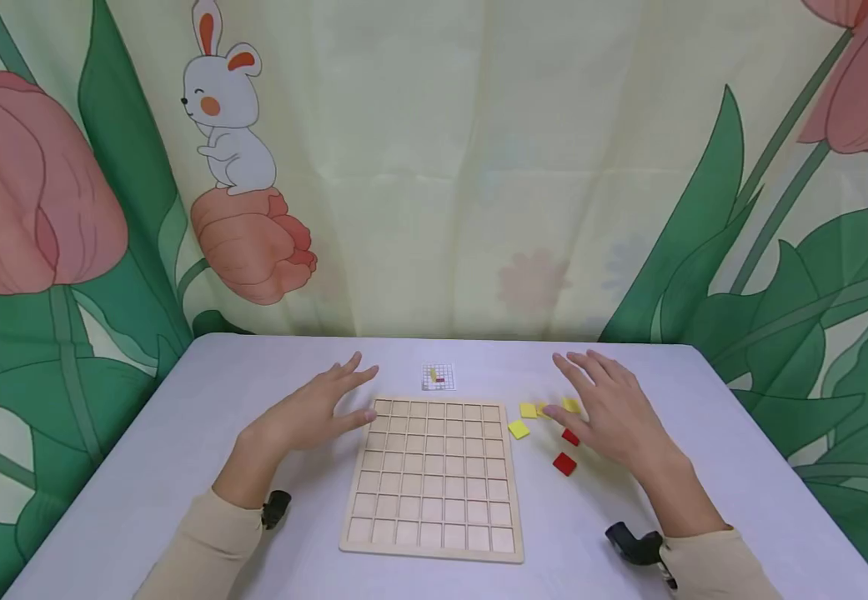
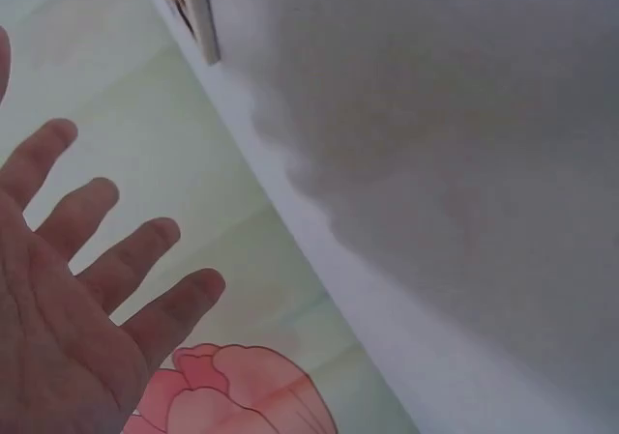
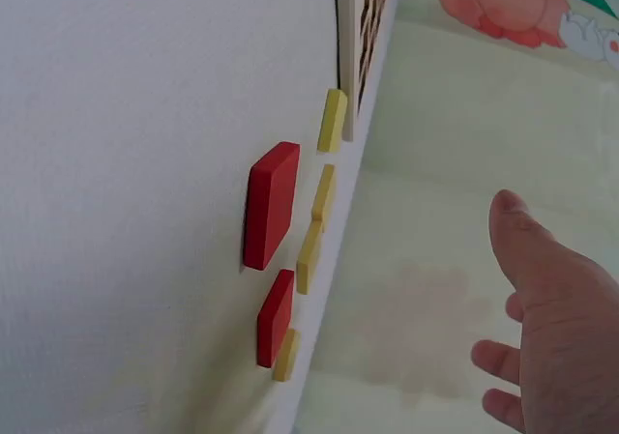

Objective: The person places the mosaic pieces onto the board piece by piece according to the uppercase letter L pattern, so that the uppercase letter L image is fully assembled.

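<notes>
On white table (image 1: pixel 178 425), wooden grid board (image 1: pixel 432 486); left hand (image 1: pixel 317 408) raised near its far left corner, right hand (image 1: pixel 609 408) raised at its right, fingers of both spread apart; printed card (image 1: pixel 439 377) just beyond board; two red tiles (image 1: pixel 564 463), four yellow tiles (image 1: pixel 519 429) right of board.

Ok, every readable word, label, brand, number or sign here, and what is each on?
None can be read.
Small white card printed with a grid: any lettering is too small to read.
Pale wooden grid board, square yellow tiles, square red tiles: no text visible.
</notes>
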A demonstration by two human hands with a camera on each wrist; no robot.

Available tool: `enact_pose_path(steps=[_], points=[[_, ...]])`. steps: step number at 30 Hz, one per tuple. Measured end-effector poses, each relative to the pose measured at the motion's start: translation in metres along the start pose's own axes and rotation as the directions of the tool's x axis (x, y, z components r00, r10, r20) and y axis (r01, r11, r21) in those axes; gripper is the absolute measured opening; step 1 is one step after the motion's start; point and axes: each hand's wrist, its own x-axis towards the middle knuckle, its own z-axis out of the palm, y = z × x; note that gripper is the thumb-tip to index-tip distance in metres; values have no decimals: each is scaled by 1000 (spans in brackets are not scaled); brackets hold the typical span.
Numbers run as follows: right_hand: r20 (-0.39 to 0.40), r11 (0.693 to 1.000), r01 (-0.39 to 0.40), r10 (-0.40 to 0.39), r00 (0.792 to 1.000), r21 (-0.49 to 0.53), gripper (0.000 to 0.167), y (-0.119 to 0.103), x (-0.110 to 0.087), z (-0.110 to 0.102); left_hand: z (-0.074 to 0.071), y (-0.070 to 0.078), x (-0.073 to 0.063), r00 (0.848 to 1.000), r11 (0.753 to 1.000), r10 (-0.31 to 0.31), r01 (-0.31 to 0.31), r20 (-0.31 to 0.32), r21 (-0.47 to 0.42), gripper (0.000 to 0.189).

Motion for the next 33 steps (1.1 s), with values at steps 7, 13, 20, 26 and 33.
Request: enact_pose_path(steps=[7,13,20,26,33], points=[[75,973,-94,79,994,213,74,18,-3,11,9,-11,5,1000,1000,7,-6,28,-24,74],[103,941,-133,106,989,313,73,32,-5,20,13,-15,5,998,999,-14,16,54,-31,74],[193,920,-199,139,971,338,69,36,-5,27,11,-16,5,998,999,-30,28,56,37,71],[233,899,-227,146,961,375,65,42,-7,32,11,-18,10,998,1000,-18,18,59,-4,69],[268,837,-287,175,947,467,65,53,-8,45,11,-21,15,997,995,-3,11,76,-104,65]])
